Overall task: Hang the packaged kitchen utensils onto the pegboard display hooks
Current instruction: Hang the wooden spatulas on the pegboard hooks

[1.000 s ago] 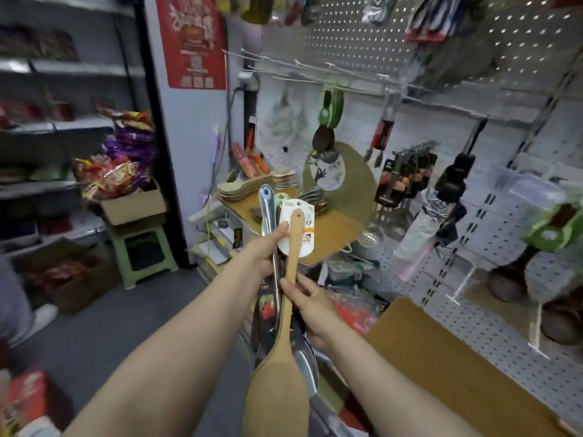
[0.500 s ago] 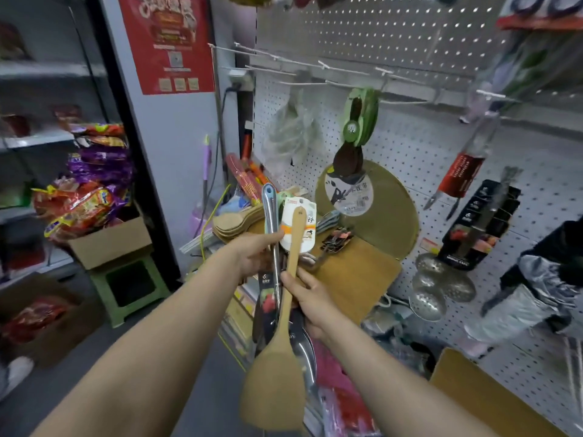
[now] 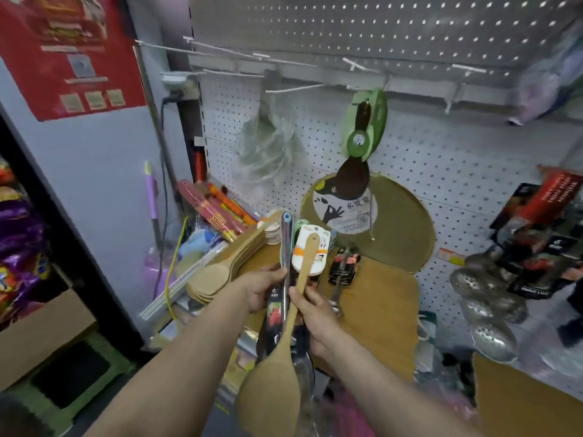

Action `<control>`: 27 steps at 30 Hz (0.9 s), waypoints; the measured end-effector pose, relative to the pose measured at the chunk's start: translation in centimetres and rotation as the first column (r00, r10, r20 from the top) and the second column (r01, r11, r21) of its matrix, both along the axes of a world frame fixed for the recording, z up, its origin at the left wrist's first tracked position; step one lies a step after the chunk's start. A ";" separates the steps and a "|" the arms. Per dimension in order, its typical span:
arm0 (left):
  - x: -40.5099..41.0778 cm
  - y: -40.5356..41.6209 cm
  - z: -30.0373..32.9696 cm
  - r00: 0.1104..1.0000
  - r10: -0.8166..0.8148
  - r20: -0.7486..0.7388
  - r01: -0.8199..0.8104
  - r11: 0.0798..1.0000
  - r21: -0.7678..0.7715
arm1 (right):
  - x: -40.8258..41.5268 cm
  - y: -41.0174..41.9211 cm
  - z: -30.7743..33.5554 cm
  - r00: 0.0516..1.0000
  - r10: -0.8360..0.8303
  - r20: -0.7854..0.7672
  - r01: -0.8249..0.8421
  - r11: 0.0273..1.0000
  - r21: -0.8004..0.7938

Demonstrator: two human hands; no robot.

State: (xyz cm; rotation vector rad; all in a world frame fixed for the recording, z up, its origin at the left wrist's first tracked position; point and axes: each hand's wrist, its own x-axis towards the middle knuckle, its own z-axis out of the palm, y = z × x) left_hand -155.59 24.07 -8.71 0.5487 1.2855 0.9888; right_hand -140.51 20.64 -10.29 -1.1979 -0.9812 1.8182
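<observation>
My left hand (image 3: pixel 263 288) grips a bundle of packaged utensils, among them a steel ladle (image 3: pixel 285 247) with a blue-tipped handle that stands upright. My right hand (image 3: pixel 315 313) pinches the handle of a wooden spatula (image 3: pixel 273 383), blade down, white label card at its top. Both hands are in the lower middle of the view. The white pegboard (image 3: pixel 410 146) rises ahead, with bare white hooks (image 3: pixel 293 88) along a rail at the top. A dark spatula in green packaging (image 3: pixel 362 134) hangs from one hook.
A stack of wooden spatulas (image 3: pixel 227 266) and round and square wooden boards (image 3: pixel 394 234) lie on the shelf below the pegboard. Steel skimmers (image 3: pixel 485 307) and boxed knives (image 3: pixel 542 234) hang at right. A cardboard box on a green stool (image 3: pixel 47 342) stands at left.
The view has swung up and left toward the pegboard hooks and drawn closer. Both hands keep the same hold on the utensils, carried a little nearer to the shelf.
</observation>
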 end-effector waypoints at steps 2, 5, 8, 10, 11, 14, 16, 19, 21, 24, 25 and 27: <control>-0.8 2.2 0.1 0.998 -0.056 -0.001 0.056 0.998 -0.004 | -1.2 1.6 0.1 0.999 -0.048 0.022 0.048 0.999 -0.009; -1.8 5.3 -0.2 0.993 -0.120 0.006 0.120 0.993 -0.021 | -2.7 3.8 0.0 0.992 -0.114 0.061 0.115 0.993 -0.017; -2.3 7.7 -0.2 0.982 -0.190 -0.001 0.190 0.981 -0.036 | -3.6 5.1 -0.2 0.984 -0.166 0.070 0.169 0.985 -0.044; -2.4 8.9 -0.3 0.972 -0.234 0.009 0.234 0.971 -0.048 | -3.9 5.5 -0.3 0.977 -0.201 0.071 0.205 0.977 -0.059; -2.3 9.4 -0.4 0.968 -0.252 0.015 0.253 0.966 -0.056 | -3.9 5.6 -0.2 0.974 -0.212 0.079 0.217 0.975 -0.056; -1.4 10.3 -0.6 0.953 -0.302 0.029 0.304 0.949 -0.080 | -3.3 5.9 0.2 0.965 -0.249 0.087 0.253 0.967 -0.038; -0.4 10.8 -0.8 0.940 -0.339 0.036 0.341 0.935 -0.097 | -2.5 6.0 0.2 0.958 -0.274 0.084 0.278 0.960 -0.032; 1.0 11.1 -0.8 0.925 -0.376 0.050 0.380 0.918 -0.115 | -1.2 6.0 0.1 0.953 -0.293 0.073 0.295 0.955 -0.027; 1.7 11.1 -0.7 0.920 -0.389 0.048 0.392 0.911 -0.129 | -0.5 5.9 0.0 0.947 -0.307 0.094 0.310 0.951 -0.019; 2.6 11.1 -0.8 0.912 -0.410 0.021 0.408 0.901 -0.147 | 0.3 5.9 -0.1 0.937 -0.323 0.138 0.327 0.945 -0.008; 2.8 11.0 -0.9 0.910 -0.414 0.012 0.410 0.898 -0.157 | 0.4 5.9 -0.2 0.934 -0.326 0.148 0.331 0.944 -0.005; 3.1 11.0 -0.9 0.912 -0.411 0.002 0.405 0.898 -0.169 | 0.7 5.9 -0.2 0.929 -0.334 0.161 0.340 0.940 -0.009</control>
